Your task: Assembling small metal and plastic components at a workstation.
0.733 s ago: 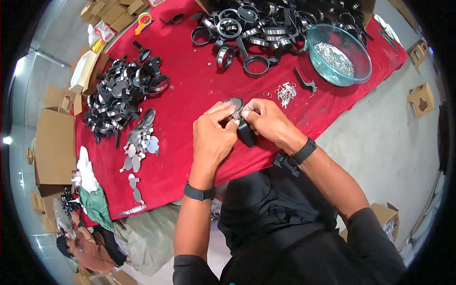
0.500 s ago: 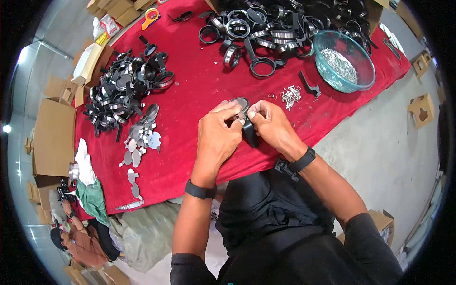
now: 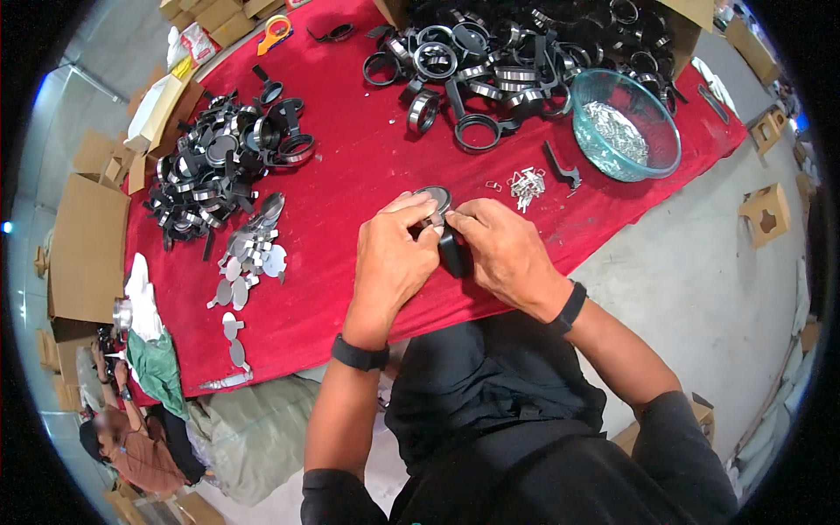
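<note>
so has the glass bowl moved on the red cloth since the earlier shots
No. The glass bowl sits at the same spot on the red cloth, just right of the small heap of metal clips; only the camera view shifted.

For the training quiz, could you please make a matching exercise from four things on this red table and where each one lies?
1. clear bowl
2. orange tape dispenser
3. flat silver blanks
4. black round part

a. held between both hands
b. far left corner
c. far right side
d. left of the hands

Pairs: 1-c, 2-b, 3-d, 4-a
</note>
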`<state>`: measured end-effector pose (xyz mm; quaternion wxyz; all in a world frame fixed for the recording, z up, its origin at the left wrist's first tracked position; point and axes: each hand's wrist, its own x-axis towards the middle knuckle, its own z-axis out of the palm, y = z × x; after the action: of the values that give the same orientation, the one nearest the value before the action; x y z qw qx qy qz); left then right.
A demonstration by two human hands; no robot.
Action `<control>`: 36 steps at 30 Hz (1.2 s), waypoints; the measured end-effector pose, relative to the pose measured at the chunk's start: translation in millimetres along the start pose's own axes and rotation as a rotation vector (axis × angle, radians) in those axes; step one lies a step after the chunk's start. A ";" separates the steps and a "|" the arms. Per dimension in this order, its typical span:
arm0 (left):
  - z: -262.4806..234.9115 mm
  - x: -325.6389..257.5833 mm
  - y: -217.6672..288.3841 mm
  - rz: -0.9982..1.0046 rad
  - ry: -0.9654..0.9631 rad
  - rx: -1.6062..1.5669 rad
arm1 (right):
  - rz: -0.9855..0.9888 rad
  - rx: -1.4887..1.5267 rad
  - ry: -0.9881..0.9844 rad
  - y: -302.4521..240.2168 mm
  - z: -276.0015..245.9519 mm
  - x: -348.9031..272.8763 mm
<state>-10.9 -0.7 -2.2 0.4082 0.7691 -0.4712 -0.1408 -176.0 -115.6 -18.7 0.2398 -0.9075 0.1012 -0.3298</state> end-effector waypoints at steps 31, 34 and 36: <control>13.0 -9.4 1.5 0.082 0.070 0.033 | 0.578 0.163 0.039 -2.3 5.8 31.1; 18.4 -12.7 3.9 0.061 0.125 0.055 | 0.501 0.166 0.082 -1.3 6.3 24.1; 19.8 -14.4 6.3 0.052 0.144 0.068 | 0.501 0.164 0.048 -8.5 2.6 24.0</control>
<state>-34.1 0.2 -12.2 0.4181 0.7783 -0.4648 -0.0583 -155.9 -115.5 -2.9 0.3842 -0.8236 0.3012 -0.2887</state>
